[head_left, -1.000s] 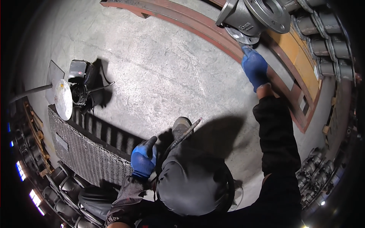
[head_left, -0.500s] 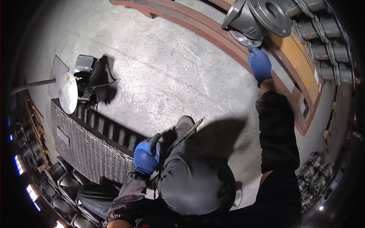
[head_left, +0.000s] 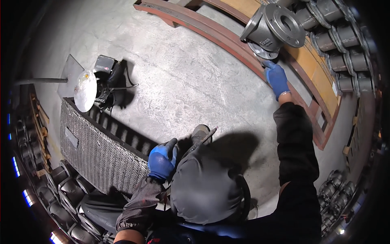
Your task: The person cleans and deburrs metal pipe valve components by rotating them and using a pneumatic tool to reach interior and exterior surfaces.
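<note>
At the upper right stands a dark grey flanged metal casting [head_left: 265, 34], with one round flange facing up and another low on the red beam. My right hand [head_left: 278, 79], in a blue glove, reaches out with its fingers closed at the edge of that lower flange; the fingertips are partly hidden. My left hand [head_left: 161, 160], gloved in blue, is beside my dark-covered knee, near the corner of a grey ribbed block. Its fingers are apart, and I see nothing in them. A thin dark rod-like piece [head_left: 202, 141] with a pointed tip lies between the knee and my boot.
Red steel beams [head_left: 211, 30] border a tan panel [head_left: 310, 61]. Similar castings [head_left: 345, 36] are stacked at the upper right, with more at the lower left. A grey ribbed block [head_left: 97, 150] stands left, beside a black device [head_left: 107, 81] and a pale round disc [head_left: 85, 91].
The view has shifted, so floor and objects sit slightly lower or farther right. My right hand stays at the casting's lower flange. My left hand remains beside the knee, its fingers slightly changed.
</note>
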`<state>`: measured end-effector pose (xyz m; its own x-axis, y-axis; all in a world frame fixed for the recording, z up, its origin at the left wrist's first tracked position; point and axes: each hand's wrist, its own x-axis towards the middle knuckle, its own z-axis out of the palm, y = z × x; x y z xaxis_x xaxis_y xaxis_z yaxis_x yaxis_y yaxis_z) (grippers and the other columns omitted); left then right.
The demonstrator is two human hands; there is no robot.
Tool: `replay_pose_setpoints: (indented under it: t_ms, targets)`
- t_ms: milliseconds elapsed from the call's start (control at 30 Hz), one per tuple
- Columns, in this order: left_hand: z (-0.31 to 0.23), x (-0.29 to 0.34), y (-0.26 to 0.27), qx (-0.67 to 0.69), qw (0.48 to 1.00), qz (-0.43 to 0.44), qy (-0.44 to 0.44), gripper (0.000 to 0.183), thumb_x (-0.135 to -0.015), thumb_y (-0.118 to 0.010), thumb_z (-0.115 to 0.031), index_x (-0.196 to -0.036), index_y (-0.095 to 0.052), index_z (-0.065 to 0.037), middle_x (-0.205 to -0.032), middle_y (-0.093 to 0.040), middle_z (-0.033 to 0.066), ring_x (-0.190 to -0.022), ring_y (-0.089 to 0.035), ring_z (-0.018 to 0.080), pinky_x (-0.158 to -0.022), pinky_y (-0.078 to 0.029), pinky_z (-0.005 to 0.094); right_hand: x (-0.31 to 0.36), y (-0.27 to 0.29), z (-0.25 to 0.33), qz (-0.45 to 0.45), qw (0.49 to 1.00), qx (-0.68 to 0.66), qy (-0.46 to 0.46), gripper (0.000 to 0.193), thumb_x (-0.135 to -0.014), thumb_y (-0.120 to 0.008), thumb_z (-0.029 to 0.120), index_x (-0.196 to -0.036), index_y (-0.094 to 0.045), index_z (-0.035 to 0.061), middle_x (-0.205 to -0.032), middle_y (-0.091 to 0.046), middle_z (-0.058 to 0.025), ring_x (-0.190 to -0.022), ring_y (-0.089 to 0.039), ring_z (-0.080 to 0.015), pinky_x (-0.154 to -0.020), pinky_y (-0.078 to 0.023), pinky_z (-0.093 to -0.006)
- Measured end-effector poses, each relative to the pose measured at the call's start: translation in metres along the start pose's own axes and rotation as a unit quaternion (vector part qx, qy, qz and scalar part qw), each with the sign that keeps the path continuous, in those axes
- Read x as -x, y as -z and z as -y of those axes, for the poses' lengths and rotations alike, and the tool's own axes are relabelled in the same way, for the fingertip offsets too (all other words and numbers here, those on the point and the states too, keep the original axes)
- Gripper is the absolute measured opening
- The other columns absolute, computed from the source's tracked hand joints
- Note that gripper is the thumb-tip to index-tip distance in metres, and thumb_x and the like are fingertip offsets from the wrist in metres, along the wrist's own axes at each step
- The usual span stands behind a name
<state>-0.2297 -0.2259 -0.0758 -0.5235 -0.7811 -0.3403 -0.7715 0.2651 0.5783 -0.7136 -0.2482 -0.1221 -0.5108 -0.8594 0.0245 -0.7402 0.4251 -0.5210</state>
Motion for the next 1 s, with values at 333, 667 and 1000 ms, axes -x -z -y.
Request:
replay_pose_setpoints:
  t_ms: [333,667,1000]
  targets:
    - [0.029,0.017,-0.004,0.207,0.956,-0.209,-0.003,0.029,-0.082,-0.06,-0.026,-0.099,-0.068,-0.004,-0.081,-0.064,0.0206,-0.073,-0.064,0.0324,-0.066,-0.051,0.0386,0.118,-0.039,0.029,-0.021,0.982,-0.183,0.043,0.03,-0.088,-0.047,0.008,-0.116,-0.056,0.0002,-0.069,-0.05,0.001,-0.054,-0.043,-0.0083,-0.048,-0.036,-0.0229]
    - [0.034,0.202,0.08,0.094,0.891,-0.444,0.006,0.026,-0.085,-0.058,-0.018,-0.108,-0.065,-0.008,-0.085,-0.067,0.0159,-0.075,-0.064,0.0309,-0.066,-0.051,0.0372,0.164,-0.064,0.047,0.229,0.892,-0.364,-0.143,0.049,-0.096,-0.033,0.043,-0.129,-0.046,0.0101,-0.112,-0.058,-0.0172,-0.091,-0.057,-0.03,-0.079,-0.047,-0.0471]
    - [0.015,0.366,0.158,0.078,0.708,-0.698,0.074,0.025,-0.088,-0.053,-0.008,-0.109,-0.062,0.003,-0.092,-0.066,0.0139,-0.081,-0.062,0.0176,-0.072,-0.049,0.028,0.191,0.103,0.511,0.052,0.753,-0.529,0.388,0.047,-0.095,-0.035,0.024,-0.136,-0.042,0.0028,-0.123,-0.051,-0.0132,-0.092,-0.047,-0.0133,-0.08,-0.037,-0.024]
